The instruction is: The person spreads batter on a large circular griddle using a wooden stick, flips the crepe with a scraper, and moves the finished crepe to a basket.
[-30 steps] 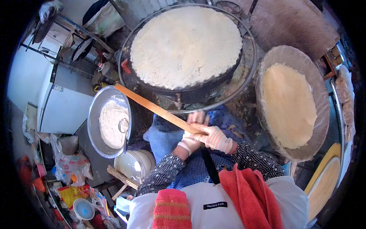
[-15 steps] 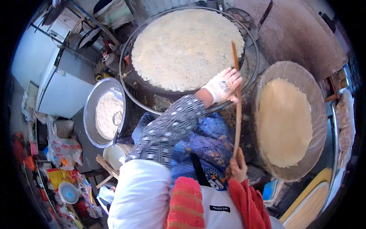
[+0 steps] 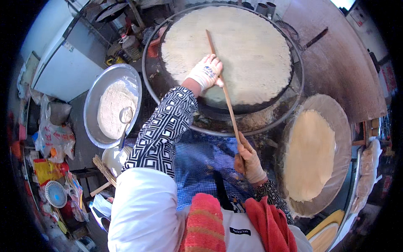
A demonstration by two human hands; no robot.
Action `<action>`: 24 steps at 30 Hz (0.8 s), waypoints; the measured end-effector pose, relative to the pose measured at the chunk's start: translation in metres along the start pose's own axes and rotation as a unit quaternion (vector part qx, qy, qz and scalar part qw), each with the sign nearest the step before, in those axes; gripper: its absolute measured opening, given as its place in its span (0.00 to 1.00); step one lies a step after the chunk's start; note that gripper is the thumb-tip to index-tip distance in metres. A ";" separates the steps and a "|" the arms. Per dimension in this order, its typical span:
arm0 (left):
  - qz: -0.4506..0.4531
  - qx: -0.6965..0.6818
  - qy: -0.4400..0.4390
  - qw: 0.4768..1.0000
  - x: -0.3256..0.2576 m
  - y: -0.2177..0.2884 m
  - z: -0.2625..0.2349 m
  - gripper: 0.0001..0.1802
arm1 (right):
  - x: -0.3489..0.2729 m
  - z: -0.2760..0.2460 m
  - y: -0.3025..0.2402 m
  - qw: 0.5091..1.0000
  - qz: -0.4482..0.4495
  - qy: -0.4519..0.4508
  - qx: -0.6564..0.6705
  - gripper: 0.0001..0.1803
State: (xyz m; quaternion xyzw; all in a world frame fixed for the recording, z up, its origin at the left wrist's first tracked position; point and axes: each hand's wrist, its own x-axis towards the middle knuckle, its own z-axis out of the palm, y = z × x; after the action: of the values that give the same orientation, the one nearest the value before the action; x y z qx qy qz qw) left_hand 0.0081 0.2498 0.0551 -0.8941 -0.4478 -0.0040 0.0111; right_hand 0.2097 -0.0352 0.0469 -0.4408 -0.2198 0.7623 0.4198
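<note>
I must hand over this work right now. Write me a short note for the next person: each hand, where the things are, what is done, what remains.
Left hand: gloved, on the upper part of the long wooden stick, over the big round flatbread.
Right hand: grips the stick's lower end, near the body.
Flatbread covers the large round griddle; stick lies across it.
Done: one flatbread rests on the round tray at right.
Left: the flatbread on the griddle; more batter sits in the metal basin at left.

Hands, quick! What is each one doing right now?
Left hand: gloved, closed on the long wooden stick, over the big round flatbread.
Right hand: closed around the stick's lower end.
</note>
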 end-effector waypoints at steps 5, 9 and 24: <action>-0.073 0.021 0.022 0.997 -0.073 -0.060 0.007 0.48 | 0.029 0.044 0.013 0.997 0.012 -0.004 -0.072 0.29; -0.098 0.060 0.069 0.991 -0.149 -0.101 0.014 0.51 | 0.041 0.062 0.031 0.983 0.008 -0.038 -0.180 0.29; 0.178 -0.087 0.095 0.975 -0.043 0.194 0.035 0.58 | -0.167 -0.072 0.090 0.961 -0.047 0.271 -0.031 0.33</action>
State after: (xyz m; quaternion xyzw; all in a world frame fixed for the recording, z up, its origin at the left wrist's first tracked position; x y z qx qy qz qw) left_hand 0.1374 0.1001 0.0158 -0.9525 -0.2762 -0.1263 -0.0239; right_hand 0.2747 -0.2268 0.0281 -0.6327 -0.1423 0.5864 0.4854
